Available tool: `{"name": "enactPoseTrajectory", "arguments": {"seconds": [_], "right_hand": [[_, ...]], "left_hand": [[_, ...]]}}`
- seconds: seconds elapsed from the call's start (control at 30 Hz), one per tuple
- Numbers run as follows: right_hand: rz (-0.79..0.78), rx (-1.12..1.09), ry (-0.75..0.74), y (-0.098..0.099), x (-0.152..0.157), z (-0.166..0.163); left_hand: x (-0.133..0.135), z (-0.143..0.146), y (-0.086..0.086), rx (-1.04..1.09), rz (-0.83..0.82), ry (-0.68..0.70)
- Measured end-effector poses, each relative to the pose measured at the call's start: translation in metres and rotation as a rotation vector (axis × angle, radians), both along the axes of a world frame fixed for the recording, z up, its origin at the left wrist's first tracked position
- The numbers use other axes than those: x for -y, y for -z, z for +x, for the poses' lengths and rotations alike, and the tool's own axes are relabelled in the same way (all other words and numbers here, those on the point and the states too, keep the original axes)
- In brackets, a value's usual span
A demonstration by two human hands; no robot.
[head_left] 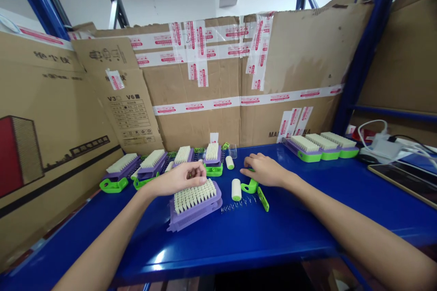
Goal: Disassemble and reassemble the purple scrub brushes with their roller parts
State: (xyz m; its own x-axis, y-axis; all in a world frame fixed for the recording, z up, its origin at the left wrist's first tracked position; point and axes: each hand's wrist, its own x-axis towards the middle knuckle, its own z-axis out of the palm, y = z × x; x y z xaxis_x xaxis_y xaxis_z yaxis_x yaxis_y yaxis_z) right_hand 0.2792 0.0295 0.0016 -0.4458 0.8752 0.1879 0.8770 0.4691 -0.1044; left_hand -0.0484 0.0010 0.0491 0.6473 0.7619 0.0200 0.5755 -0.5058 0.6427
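Note:
My left hand (189, 176) hovers over the cream bristles of a purple brush head (196, 209), its fingers loosely curled and apart with nothing seen in them. Whether it touches the bristles I cannot tell. Farther right, my right hand (264, 169) has its fingers bent around a bright green plastic bracket (251, 186), part of which shows between thumb and fingers. Just below the bracket lies a flat green strip (263, 199). A cream roller (236, 190) with a green end stands between the hands, and a thin metal spring (239, 204) stretches out in front of it.
Several purple brushes (152, 163) with green handles line the back left. Another cream roller (230, 163) and a clear plastic piece (232, 151) are behind. Finished-looking green-based brushes (321, 148) stand back right, near a phone (403, 182) and white charger (384, 148). Cardboard (201, 122) walls the blue shelf (205, 254).

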Motion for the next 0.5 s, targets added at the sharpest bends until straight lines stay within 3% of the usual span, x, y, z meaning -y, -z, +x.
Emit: {"name": "enactPoseTrajectory", "arguments": {"seconds": [0.13,0.5], "right_hand": [[-0.015,-0.036,-0.073,-0.0026,0.0053,-0.0064],[0.018,-0.088,-0.071,-0.0026,0.0064,-0.0075]], "left_hand": [[0.0022,-0.0034,-0.0065,-0.105,-0.097,0.092],[0.0012,0.0007,0.0018,-0.092,-0.123,0.054]]}}
